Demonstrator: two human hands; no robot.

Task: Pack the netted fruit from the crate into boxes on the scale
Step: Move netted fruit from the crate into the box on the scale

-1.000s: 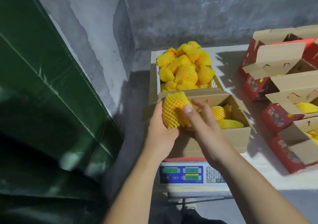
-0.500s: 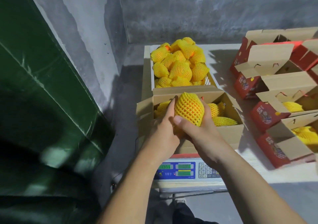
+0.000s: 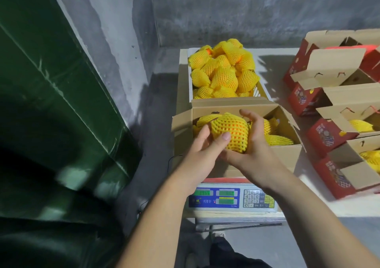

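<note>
Both hands cup one netted fruit (image 3: 230,132) just above the open cardboard box (image 3: 287,156) on the scale (image 3: 232,198). Left of the grip, a flap stands up; beyond it, the crate (image 3: 224,72) brims with fruit. The left hand (image 3: 202,148) curls its thumb over the yellow foam mesh; the right hand (image 3: 254,144) wraps the other side. Red cartons (image 3: 329,136) crowd the right.

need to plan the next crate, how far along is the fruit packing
Done: several red boxes on the right already show netted fruit inside, and the open box on the scale holds a few. In hand: the left hand and right hand hold one netted fruit over that box. Left: the crate behind is piled high with netted fruit, so much remains.
</note>
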